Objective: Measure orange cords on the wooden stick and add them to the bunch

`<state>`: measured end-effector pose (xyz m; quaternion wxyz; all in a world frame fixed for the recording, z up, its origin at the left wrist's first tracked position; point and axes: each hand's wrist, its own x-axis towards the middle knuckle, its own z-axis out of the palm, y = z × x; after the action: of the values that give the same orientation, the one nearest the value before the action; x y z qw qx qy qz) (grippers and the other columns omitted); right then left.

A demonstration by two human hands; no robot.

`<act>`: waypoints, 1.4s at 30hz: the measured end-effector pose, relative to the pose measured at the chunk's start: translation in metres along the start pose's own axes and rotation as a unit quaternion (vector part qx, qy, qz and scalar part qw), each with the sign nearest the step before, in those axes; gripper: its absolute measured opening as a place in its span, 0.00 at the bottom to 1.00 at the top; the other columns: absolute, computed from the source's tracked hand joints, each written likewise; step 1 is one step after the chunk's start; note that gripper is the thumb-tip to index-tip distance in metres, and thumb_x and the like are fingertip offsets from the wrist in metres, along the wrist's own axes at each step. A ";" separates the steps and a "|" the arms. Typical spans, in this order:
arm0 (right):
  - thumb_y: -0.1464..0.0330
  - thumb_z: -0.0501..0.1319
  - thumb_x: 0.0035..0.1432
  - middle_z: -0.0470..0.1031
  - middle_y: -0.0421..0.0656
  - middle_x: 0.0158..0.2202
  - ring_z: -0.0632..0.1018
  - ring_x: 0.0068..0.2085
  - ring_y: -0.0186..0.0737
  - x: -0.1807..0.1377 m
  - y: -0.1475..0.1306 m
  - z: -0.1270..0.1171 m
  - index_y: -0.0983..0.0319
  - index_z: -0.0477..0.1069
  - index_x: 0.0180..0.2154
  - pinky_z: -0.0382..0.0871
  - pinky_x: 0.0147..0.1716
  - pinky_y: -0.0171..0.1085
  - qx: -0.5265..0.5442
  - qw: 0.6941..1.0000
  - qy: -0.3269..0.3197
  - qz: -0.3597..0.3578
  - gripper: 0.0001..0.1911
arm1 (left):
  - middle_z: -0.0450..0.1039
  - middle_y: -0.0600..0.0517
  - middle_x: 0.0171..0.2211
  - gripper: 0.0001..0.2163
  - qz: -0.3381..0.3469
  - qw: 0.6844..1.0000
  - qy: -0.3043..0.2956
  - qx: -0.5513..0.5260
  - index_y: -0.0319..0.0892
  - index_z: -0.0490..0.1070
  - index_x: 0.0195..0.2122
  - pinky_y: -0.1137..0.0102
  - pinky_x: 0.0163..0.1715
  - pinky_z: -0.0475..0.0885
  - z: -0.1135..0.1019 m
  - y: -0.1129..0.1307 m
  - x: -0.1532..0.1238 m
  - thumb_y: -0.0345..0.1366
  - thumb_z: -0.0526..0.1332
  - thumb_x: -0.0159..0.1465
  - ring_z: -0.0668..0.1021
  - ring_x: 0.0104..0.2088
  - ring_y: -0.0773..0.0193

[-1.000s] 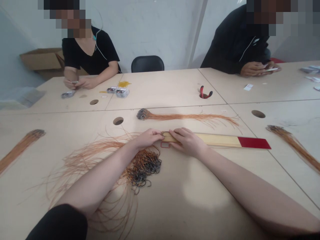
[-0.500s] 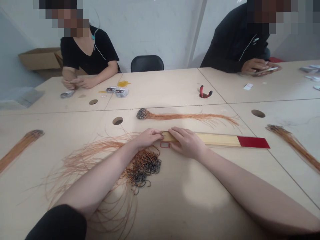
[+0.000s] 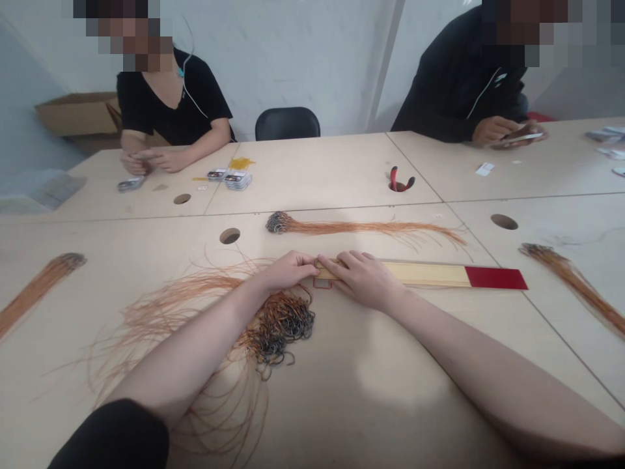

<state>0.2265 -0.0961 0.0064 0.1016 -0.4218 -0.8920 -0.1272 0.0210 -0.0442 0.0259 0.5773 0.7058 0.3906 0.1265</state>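
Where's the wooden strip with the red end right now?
In the head view, the wooden strip lies on the table right of centre, its left end under the right hand and beside the left hand.

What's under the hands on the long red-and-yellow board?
Only a red rectangular loop peeks out at the yellow-and-red board's edge; the left hand and the right hand hide the rest.

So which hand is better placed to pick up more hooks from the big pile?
Left hand, I think: it sits just beyond the pile of orange-lined hooks. The right hand rests farther away, on the flat wooden board.
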 end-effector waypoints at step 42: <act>0.59 0.45 0.65 0.68 0.48 0.36 0.70 0.35 0.40 0.001 0.005 -0.011 0.61 0.55 0.59 0.65 0.35 0.37 0.065 0.998 -0.008 0.008 0.24 | 0.70 0.53 0.24 0.09 0.033 0.991 -0.025 -0.128 0.36 0.71 0.26 0.72 0.32 0.64 0.000 -0.002 -0.001 0.38 0.59 0.55 0.70 0.27 0.68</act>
<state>0.2300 -0.0959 0.0181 0.1221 -0.4221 -0.8960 -0.0649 0.0197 -0.0446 0.0247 0.6681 0.6414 0.3331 0.1769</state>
